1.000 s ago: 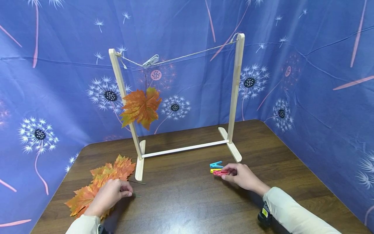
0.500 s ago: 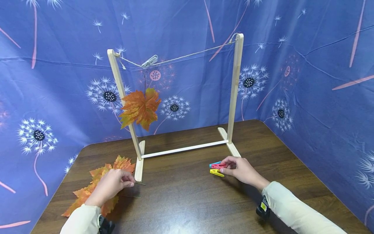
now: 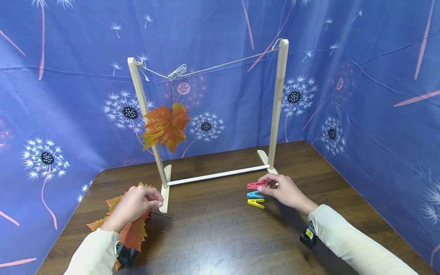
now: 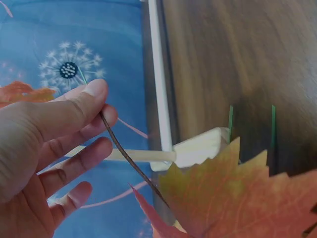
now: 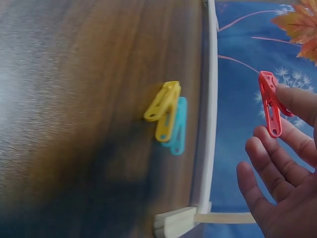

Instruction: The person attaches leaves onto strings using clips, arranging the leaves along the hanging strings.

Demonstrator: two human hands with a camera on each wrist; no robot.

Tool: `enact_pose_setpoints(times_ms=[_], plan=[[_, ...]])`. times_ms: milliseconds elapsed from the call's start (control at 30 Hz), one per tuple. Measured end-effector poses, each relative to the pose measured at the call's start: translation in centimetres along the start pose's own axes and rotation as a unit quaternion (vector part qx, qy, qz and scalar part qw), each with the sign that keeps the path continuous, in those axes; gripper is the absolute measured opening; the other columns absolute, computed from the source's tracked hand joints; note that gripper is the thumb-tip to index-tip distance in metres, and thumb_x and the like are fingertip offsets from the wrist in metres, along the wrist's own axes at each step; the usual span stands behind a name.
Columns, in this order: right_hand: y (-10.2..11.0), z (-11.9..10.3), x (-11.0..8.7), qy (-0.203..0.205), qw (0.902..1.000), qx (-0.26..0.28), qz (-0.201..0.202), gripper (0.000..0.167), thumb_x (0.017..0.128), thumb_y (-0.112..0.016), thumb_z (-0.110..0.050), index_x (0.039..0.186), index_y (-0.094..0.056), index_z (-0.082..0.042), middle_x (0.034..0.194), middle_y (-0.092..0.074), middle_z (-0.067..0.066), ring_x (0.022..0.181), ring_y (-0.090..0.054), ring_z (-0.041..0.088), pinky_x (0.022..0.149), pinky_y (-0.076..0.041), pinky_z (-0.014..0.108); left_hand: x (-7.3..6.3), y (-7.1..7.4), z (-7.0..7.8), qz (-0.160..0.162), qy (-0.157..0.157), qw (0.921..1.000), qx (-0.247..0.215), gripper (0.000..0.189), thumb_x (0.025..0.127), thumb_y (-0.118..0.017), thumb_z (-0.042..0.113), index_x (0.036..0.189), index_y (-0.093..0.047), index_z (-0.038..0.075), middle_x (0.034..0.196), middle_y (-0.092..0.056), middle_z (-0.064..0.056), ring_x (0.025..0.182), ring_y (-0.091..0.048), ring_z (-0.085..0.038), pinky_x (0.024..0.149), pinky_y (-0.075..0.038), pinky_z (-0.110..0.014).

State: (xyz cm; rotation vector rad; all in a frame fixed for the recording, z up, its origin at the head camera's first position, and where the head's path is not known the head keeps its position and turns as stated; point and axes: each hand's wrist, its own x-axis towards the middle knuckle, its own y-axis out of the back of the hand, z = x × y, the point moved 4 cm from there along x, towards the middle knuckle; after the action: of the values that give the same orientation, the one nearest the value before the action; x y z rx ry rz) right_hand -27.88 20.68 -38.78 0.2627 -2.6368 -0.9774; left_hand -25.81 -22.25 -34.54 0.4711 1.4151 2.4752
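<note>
My left hand [image 3: 135, 206] pinches the thin brown stem [image 4: 130, 158] of an orange artificial maple leaf [image 4: 223, 193], which hangs below the fingers. Under that hand, partly hidden by it, more maple leaves lie on the table at the left. Between thumb and forefinger, my right hand [image 3: 285, 191] holds a red clothespin [image 5: 270, 104] above the table. A blue clothespin [image 3: 255, 194] and a yellow clothespin [image 3: 256, 203] lie just below it. Another maple leaf [image 3: 166, 126] hangs by its stem from a white clothespin [image 3: 177, 71] on the string [image 3: 227, 63].
A wooden frame stands at the back of the table, with a left post [image 3: 146, 110], a right post [image 3: 278, 103] and a white bottom bar [image 3: 216, 175]. Behind it hangs a blue dandelion-print cloth [image 3: 220, 23]. Two green stem tips [image 4: 273, 124] stick out over the brown table [image 3: 206, 225].
My left hand has risen from the pile, lifting a leaf by its stem. The right hand has picked the red clothespin up from beside the blue and yellow ones and moved it slightly away.
</note>
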Motion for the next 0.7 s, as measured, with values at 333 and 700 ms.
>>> enact_pose_setpoints(times_ms=[333, 700], plan=[[1.5, -2.0, 1.6, 0.017, 0.9988, -0.014, 0.044, 0.021, 0.089, -0.08, -0.016, 0.105, -0.073, -0.004, 0.082, -0.068, -0.003, 0.078, -0.063, 0.014, 0.071, -0.051, 0.032, 1.4, 1.8, 1.8, 0.033, -0.002, 0.9994, -0.009, 0.01, 0.084, -0.083, 0.015, 0.08, -0.074, 0.019, 0.07, -0.071, 0.009, 0.07, -0.065, -0.011, 0.066, -0.048, -0.036], [3.0, -4.1, 3.2, 0.032, 0.9967, -0.008, 0.075, 0.025, 0.087, -0.081, -0.013, 0.109, -0.073, -0.002, 0.083, -0.071, 0.001, 0.078, -0.065, 0.016, 0.07, -0.052, 0.029, 2.8, 3.2, 4.0, 0.063, 0.013, 0.9968, -0.048, 0.005, 0.087, -0.081, 0.014, 0.084, -0.077, 0.015, 0.071, -0.072, 0.006, 0.068, -0.065, -0.013, 0.063, -0.048, -0.032]])
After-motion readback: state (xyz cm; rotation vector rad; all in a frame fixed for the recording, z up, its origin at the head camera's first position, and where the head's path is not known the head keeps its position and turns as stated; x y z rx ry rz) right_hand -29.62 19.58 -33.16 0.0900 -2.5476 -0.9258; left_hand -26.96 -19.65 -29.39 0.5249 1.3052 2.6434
